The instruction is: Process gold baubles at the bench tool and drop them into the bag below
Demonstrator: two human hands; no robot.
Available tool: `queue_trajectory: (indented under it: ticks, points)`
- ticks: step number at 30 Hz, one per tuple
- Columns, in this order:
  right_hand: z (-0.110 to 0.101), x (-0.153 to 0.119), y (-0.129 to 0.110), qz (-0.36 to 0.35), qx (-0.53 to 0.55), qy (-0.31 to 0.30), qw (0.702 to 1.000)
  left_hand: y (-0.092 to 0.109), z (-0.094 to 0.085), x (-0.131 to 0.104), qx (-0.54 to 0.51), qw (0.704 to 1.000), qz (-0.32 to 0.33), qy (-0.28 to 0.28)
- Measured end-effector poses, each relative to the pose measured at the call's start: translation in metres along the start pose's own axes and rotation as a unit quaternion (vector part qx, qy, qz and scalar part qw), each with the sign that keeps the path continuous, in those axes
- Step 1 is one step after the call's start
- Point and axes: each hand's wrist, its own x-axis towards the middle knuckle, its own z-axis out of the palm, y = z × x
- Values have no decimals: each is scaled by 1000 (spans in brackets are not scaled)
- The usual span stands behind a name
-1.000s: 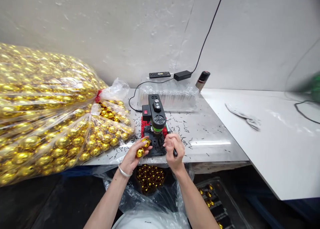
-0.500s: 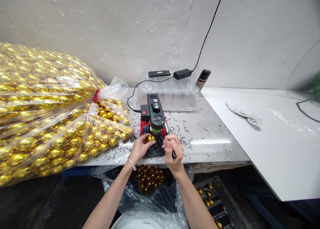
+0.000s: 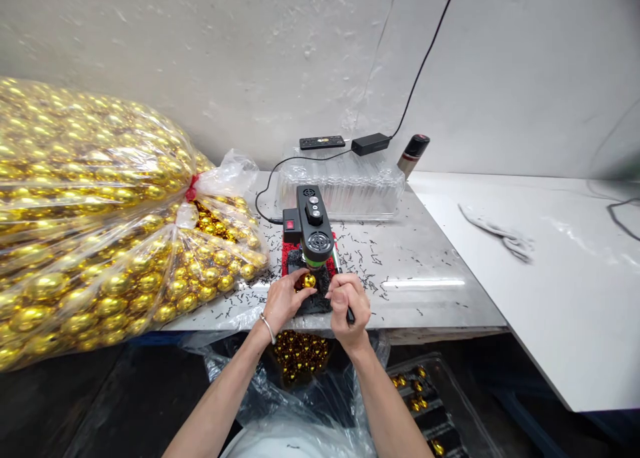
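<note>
Between the thumb and fingers of my left hand (image 3: 284,299) is a shiny gold ball (image 3: 309,281). The ball sits just under the head of a small black machine (image 3: 317,235), which has a green ring at its lower end. My right hand (image 3: 350,306) is wrapped round the dark grip of a lever (image 3: 351,315) at the machine's right side. Under the machine is a red and black base (image 3: 291,257), partly covered by my left hand. I cannot tell whether the ball touches the base.
A big clear bag of gold balls (image 3: 90,231) fills the left. Behind the machine stands a clear plastic box (image 3: 345,191) carrying a power adapter (image 3: 371,144). Black scraps (image 3: 367,261) litter the metal tabletop (image 3: 425,301). More gold balls (image 3: 300,355) lie below the edge.
My left hand has shifted slightly right with the gold ball, bringing it closer under the machine head. My right hand keeps its grip on the lever. The whole view has shifted a little.
</note>
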Motion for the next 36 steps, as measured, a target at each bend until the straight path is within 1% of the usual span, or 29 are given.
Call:
queue_trajectory:
  ticks: [5,8,14,17,19,21,25,27,29,32,36]
  points:
    - [-1,0,0,2,-3,-6,1000,-11,1,3,-117,993,-29,15]
    - [-1,0,1,-4,-3,-10,1000,-19,0,9,-159,987,-30,16]
    - [-1,2,1,-12,-1,-6,1000,-35,-5,21,-241,969,-3,-58]
    - [-1,2,0,-5,0,-6,1000,-41,-4,23,-253,965,-2,-69]
    - [-1,2,0,-2,-1,-6,1000,-41,-4,24,-244,967,6,-72]
    - [-1,2,0,-2,-3,-6,1000,-37,-5,23,-210,975,19,-74]
    - [-1,1,1,-4,-4,-7,1000,-20,-8,19,-85,993,53,-64]
    - [-2,0,2,-7,-5,-8,1000,-12,-7,17,-25,996,70,-58]
    - [-2,1,2,-13,-5,-10,1000,-6,-5,17,14,995,77,-55]
    - [-2,0,2,-18,-1,-15,1000,-5,-1,16,28,995,73,-53]
    - [-2,-3,5,-15,3,-13,1000,-9,2,16,23,996,77,-42]
